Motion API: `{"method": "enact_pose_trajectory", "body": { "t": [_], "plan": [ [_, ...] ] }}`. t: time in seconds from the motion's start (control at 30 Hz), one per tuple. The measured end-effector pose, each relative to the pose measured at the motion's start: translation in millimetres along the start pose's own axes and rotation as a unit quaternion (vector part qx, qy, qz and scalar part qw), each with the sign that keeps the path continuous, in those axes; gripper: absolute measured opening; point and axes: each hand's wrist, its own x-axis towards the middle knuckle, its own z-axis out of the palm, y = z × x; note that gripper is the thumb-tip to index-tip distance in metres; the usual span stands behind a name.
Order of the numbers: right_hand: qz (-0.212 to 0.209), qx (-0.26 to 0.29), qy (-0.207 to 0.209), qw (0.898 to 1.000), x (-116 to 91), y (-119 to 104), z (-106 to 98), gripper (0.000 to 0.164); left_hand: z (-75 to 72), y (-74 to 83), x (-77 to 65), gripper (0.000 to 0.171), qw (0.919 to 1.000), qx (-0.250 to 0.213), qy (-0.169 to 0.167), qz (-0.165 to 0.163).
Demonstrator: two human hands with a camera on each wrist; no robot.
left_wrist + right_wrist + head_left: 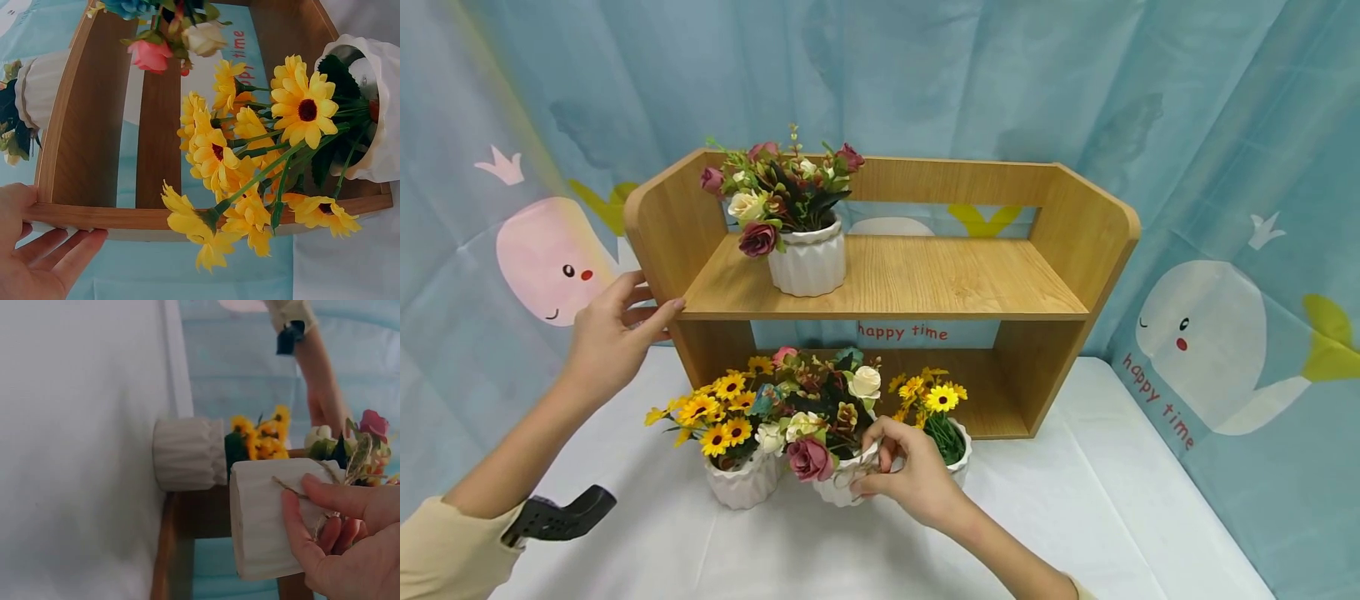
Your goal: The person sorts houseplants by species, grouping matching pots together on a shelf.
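My left hand (617,333) grips the left side panel of a two-tier wooden shelf (887,317), thumb at the front and fingers around the outside. A white ribbed flowerpot (269,512) with twine at its rim is pinched between the thumb and fingers of my right hand (917,479), above the white table. Mixed roses (827,400) in pink, white and teal fill this pot. To its left stands a white pot (745,483) of yellow sunflowers (711,417). Behind my right hand is another white pot (958,467) with yellow flowers, partly hidden by the hand.
On the shelf's upper board, towards the left, stands a white pot (808,262) of dark pink and cream roses. A light blue printed curtain (910,75) hangs behind the shelf and along both sides. White cloth covers the table (1120,517).
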Motion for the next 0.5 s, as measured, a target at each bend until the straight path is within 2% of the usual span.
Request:
{"method": "enact_pose_trajectory", "body": {
  "t": [0.5],
  "plan": [
    [-0.005, 0.012, -0.007, 1.0, -5.3, -26.4, -19.0, 0.033, -0.5, -0.9, -1.1, 0.047, 1.0, 0.007, 0.002, 0.005]
  ]
}}
